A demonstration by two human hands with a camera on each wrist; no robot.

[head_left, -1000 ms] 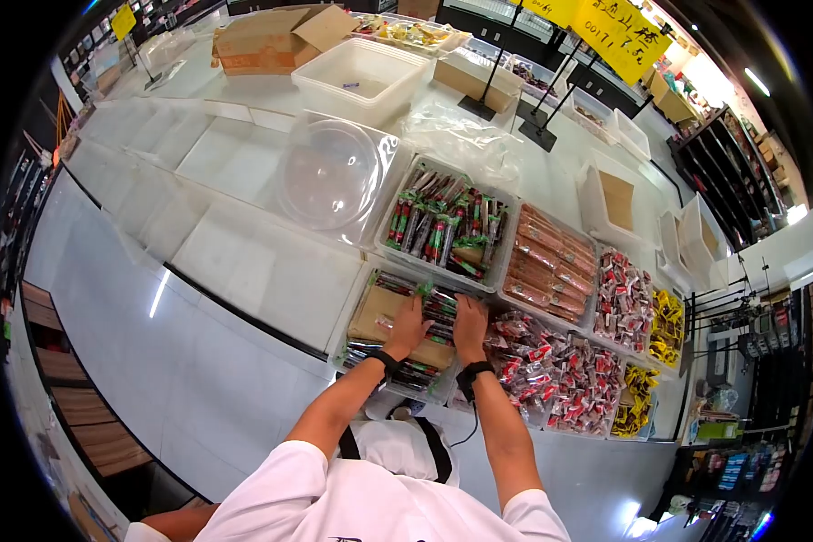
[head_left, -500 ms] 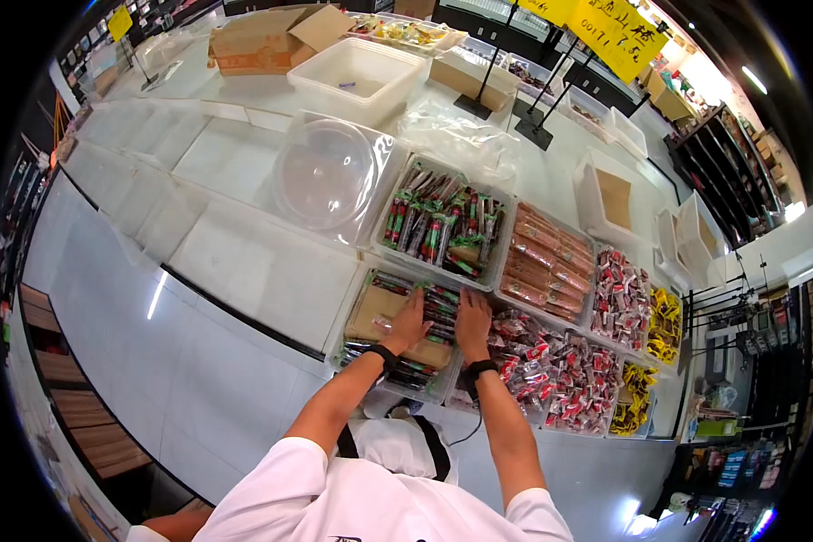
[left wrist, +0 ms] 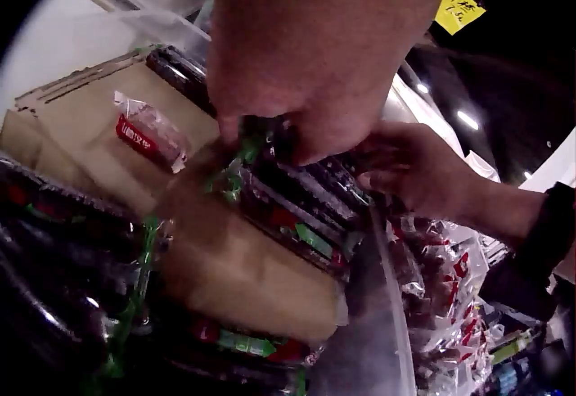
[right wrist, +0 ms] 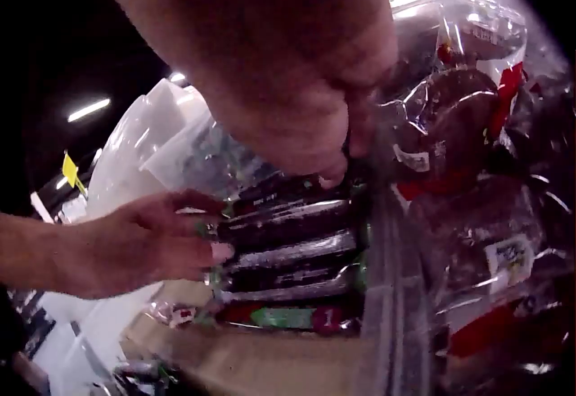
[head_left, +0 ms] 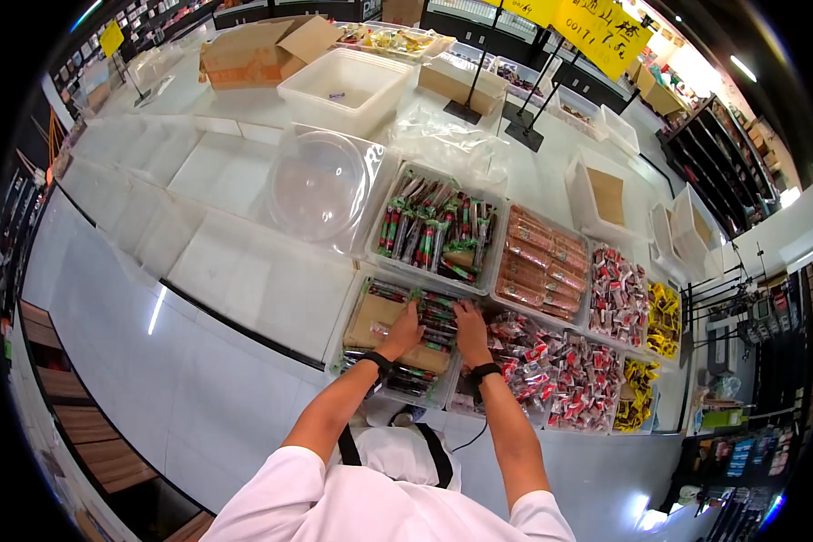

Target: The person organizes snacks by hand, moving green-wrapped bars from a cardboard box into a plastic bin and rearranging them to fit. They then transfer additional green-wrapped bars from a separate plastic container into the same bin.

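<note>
Dark, green-ended packets lie side by side in a clear bin at the front edge. My left hand grips their left ends and my right hand their right ends, beside the bin wall. In the left wrist view, the left fingers curl over the ends of the dark packets. The right wrist view has the row of packets between both hands, the right fingertips partly hidden. Brown cardboard and a small red-and-clear packet lie to the left in the same bin.
Behind stands another bin of dark packets, with brown packs to its right. Red-and-white packets and yellow ones fill bins at right. A clear round lid and a white tub are farther back.
The hands' fingers have bent from lying flatter over the packets to curling round their ends. The head view has shifted slightly.
</note>
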